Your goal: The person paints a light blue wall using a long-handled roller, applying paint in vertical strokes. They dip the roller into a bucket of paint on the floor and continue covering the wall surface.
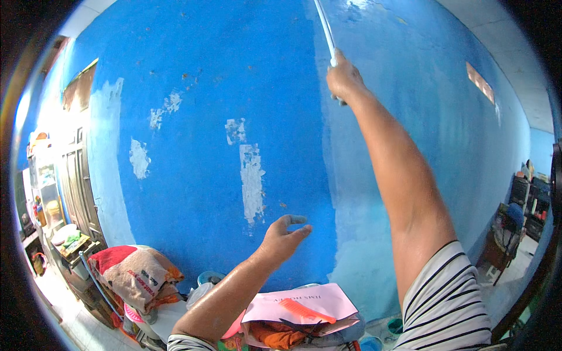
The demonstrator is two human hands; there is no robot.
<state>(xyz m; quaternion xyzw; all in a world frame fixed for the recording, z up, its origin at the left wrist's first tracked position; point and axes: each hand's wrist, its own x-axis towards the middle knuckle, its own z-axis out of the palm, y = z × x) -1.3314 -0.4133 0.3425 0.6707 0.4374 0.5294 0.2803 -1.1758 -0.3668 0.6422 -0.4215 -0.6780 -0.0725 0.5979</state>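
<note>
My right hand [345, 78] is raised high and closed around a long thin white pole [326, 28]. The pole runs up past the top edge, so its far end is hidden. Behind it stands a wall [202, 184], deep blue on the left with several whitish filler patches [252, 180], and coated lighter blue on the right. My left hand [285, 239] is held in front of the deep blue part, lower down, fingers bent and apart, with nothing in it.
Below my left arm lie a pink paper bag [303, 298] with cloth inside and an orange comb [307, 310] on it. A patterned cushion or folded cloth [140, 278] sits lower left. Further left stands a wooden door [79, 184]; at right, a chair [502, 245] with things piled on it.
</note>
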